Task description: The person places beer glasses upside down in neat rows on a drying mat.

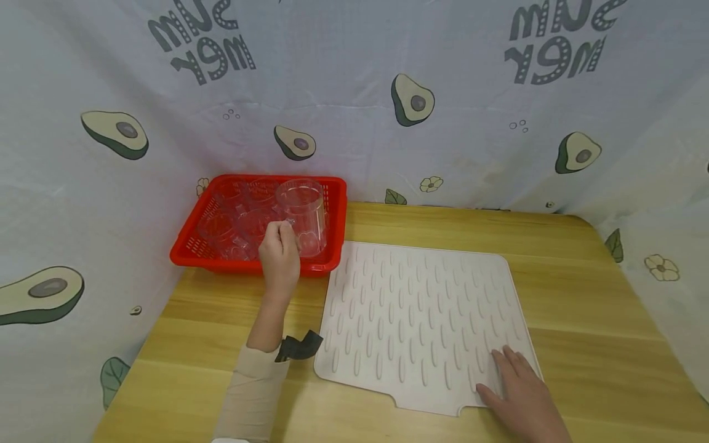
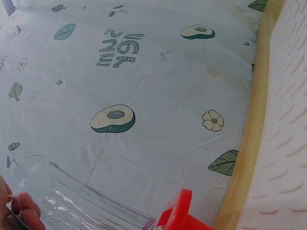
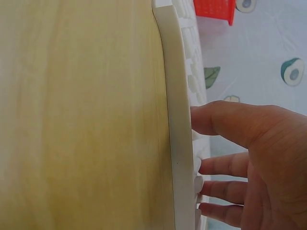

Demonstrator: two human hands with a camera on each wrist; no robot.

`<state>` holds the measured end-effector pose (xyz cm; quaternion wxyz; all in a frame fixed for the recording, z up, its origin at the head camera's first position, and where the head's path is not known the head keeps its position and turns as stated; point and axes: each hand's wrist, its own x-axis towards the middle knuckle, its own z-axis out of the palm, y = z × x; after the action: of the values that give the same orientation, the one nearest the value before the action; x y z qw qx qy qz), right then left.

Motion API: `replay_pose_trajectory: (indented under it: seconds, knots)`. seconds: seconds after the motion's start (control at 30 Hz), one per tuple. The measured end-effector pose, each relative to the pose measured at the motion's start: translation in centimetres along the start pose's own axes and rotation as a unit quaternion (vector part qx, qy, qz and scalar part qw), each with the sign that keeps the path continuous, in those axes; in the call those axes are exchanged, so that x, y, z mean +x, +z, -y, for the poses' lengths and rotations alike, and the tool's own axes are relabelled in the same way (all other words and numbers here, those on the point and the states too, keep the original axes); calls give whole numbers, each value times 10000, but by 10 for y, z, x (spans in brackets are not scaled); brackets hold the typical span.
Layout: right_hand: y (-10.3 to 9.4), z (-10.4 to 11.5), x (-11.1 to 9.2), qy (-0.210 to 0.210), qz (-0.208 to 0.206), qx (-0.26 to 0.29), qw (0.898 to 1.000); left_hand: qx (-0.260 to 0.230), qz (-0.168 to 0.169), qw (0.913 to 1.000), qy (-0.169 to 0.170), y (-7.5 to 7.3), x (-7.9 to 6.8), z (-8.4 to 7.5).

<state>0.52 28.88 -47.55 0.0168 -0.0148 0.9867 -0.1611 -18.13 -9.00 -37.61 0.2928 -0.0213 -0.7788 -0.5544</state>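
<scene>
My left hand (image 1: 280, 258) grips the handle of a clear mug (image 1: 306, 215), which stands upright over the right part of a red plastic basket (image 1: 255, 266). Several other clear mugs (image 1: 217, 226) lie in the basket to the left of it. In the left wrist view the curled fingers (image 2: 28, 203) are at the mug's handle, and the mug's wall (image 2: 91, 201) shows beside them. My right hand (image 1: 520, 394) rests with spread fingers on the near right corner of a white ridged draining board (image 1: 421, 307). Its fingertips touch the ridges in the right wrist view.
The board lies on a wooden table (image 1: 598, 351), right of the basket and in front of it. A pale curtain (image 1: 354, 111) printed with avocados hangs behind and at both sides. A dark strap (image 1: 301, 346) sticks out at my left wrist.
</scene>
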Motion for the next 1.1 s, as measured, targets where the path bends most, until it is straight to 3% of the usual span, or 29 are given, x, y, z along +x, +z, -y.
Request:
replay_pose_trajectory:
  seconds: [0.27, 0.5, 0.87, 1.1]
  knots:
    - [-1, 1, 0, 30, 30, 10, 10000, -327, 169, 9992, -128, -4, -1, -12]
    - [0, 0, 1, 79, 83, 25, 9999, -808, 540, 9950, -233, -5, -5, -22]
    - [0, 0, 0, 100, 88, -28, 9999, -1754, 1177, 9767, -385, 1, -15, -35]
    - [-1, 1, -1, 98, 79, -21, 9999, -2037, 1581, 9646, -556, 7, -20, -42]
